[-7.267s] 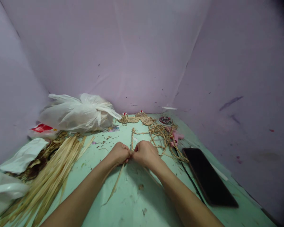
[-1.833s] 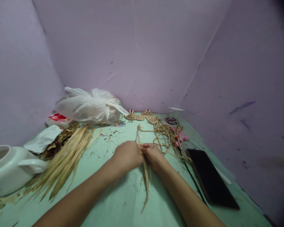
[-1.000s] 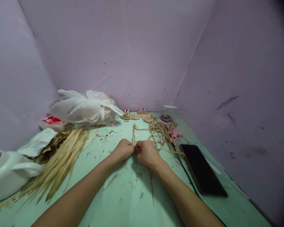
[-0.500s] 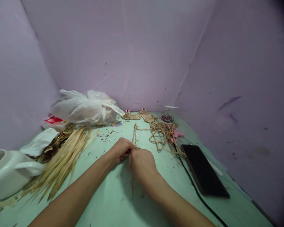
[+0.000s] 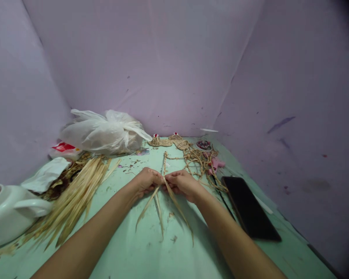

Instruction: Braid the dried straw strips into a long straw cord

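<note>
Our thin, tan, plaited-fibre braid (image 5: 164,164) ends in three flat, straw-coloured tails (image 5: 174,198), mostly hidden a moment ago, now fanned apart: sorted, we judge. Left fingers (image 5: 156,178) and right fingers (image 5: 172,178) pinch closed on it, mid pale-green desk (image 5: 128,248).

Braid (image 5: 164,164): thin, tan, approx. straight, ctr., far end bends R; near end unfinished, w/ 3 loose flat strands (image 5: 177,204) fanned out, tips apart.
</note>
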Demonstrator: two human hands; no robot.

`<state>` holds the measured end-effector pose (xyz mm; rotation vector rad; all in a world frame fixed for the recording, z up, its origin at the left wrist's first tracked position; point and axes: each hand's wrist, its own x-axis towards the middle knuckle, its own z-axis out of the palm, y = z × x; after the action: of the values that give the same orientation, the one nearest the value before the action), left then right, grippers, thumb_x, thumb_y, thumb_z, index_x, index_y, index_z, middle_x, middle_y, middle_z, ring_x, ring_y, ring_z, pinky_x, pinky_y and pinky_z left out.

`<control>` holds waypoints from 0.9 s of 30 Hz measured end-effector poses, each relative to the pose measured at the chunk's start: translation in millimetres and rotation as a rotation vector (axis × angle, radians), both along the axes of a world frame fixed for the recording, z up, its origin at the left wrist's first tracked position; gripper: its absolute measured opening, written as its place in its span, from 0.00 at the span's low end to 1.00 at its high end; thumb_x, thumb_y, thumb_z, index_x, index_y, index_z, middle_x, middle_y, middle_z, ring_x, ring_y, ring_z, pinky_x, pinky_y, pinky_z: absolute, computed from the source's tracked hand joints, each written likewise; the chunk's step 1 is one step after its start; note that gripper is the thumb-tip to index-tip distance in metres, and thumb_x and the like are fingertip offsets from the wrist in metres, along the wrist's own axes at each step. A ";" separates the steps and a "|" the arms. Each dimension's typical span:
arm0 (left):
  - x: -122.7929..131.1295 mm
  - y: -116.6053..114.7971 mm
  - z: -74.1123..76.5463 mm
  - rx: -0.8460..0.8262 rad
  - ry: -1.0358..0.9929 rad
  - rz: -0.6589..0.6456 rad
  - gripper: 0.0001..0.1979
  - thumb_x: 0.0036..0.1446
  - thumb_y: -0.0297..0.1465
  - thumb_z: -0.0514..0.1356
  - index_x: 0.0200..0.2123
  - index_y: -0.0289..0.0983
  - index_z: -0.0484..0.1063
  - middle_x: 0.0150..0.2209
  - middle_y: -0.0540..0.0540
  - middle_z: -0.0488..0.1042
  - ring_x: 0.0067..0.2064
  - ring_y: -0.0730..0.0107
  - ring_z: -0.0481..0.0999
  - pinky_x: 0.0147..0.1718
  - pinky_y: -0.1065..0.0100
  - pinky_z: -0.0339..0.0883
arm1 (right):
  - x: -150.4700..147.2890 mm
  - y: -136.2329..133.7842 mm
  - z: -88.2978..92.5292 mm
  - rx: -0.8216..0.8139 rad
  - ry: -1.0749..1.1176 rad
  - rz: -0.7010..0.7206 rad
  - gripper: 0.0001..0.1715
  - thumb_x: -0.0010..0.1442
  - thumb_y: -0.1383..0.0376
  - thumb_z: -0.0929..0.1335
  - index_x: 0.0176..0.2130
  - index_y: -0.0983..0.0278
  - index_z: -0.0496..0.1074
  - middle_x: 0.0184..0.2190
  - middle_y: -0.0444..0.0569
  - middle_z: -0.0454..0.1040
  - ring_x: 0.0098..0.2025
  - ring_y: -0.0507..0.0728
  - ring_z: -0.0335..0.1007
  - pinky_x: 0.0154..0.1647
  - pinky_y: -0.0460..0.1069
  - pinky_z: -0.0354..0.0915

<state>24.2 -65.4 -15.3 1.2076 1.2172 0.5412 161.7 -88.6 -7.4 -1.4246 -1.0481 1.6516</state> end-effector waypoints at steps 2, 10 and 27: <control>1.8 -0.8 -1.3 0.013 0.018 -0.017 0.07 0.33 0.31 0.58 0.19 0.33 0.65 0.10 0.56 0.57 0.12 0.85 0.45 0.12 0.75 0.34 | -4.2 -0.8 -7.1 0.015 0.001 0.028 0.07 0.46 0.71 0.63 0.19 0.68 0.66 0.14 0.43 0.65 0.17 0.47 0.60 0.21 0.43 0.61; -1.9 0.1 10.7 0.273 0.357 -0.155 0.07 0.35 0.29 0.56 0.14 0.31 0.69 0.11 0.50 0.62 0.16 0.79 0.56 0.17 0.74 0.49 | 2.5 6.5 -22.3 0.114 -0.276 -0.008 0.05 0.40 0.70 0.65 0.17 0.69 0.67 0.10 0.40 0.61 0.12 0.43 0.45 0.13 0.42 0.41; 3.1 -7.8 26.7 0.194 0.336 0.123 0.08 0.42 0.30 0.55 0.25 0.33 0.70 0.19 0.49 0.68 0.13 0.81 0.54 0.14 0.74 0.47 | 0.2 3.5 -23.4 0.074 0.036 -0.034 0.05 0.38 0.68 0.67 0.17 0.69 0.67 0.11 0.40 0.63 0.12 0.43 0.45 0.15 0.43 0.40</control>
<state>27.3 -73.3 11.3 1.4344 1.5585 0.5728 161.9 -85.2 -30.8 -1.3522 -1.0486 1.5922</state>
